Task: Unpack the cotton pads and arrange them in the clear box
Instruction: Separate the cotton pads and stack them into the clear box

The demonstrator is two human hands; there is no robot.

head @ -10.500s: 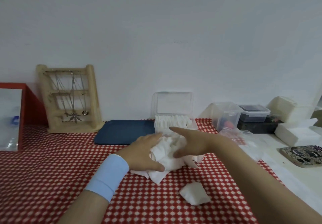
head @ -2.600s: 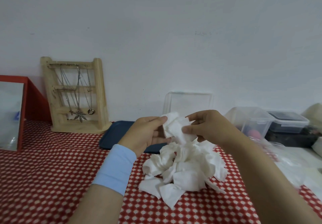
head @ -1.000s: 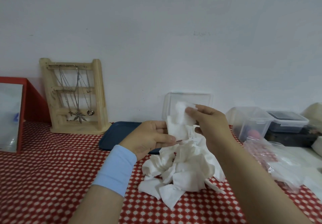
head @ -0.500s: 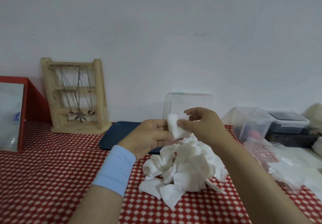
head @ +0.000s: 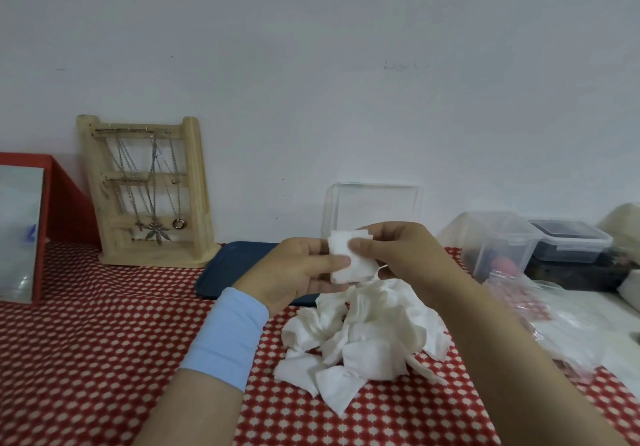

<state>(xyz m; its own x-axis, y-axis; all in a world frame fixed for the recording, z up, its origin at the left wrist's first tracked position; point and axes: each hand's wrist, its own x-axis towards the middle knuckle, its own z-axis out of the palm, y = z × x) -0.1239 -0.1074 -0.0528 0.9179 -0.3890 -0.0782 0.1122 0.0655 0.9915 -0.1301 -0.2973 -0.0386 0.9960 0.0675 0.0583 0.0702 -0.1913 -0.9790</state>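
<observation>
A small stack of white cotton pads (head: 349, 258) is held above the table between both hands. My left hand (head: 294, 272) grips it from the left, thumb across the front. My right hand (head: 398, 255) pinches its top right edge. Below them lies a loose heap of white cotton pads (head: 363, 338) on the red checked tablecloth. The clear box stands behind my hands against the wall; only its raised lid (head: 374, 203) shows, its body is hidden.
A dark blue tray (head: 228, 269) lies behind my left hand. A wooden necklace stand (head: 149, 192) and a red-framed mirror (head: 20, 227) are at the left. Clear storage tubs (head: 498, 241), a dark lidded container (head: 571, 241) and a crumpled plastic bag (head: 540, 314) are at the right.
Half a second ago my right hand pressed a pad onto the stack; now it pinches the squared-up stack's top right edge. The heap has not moved.
</observation>
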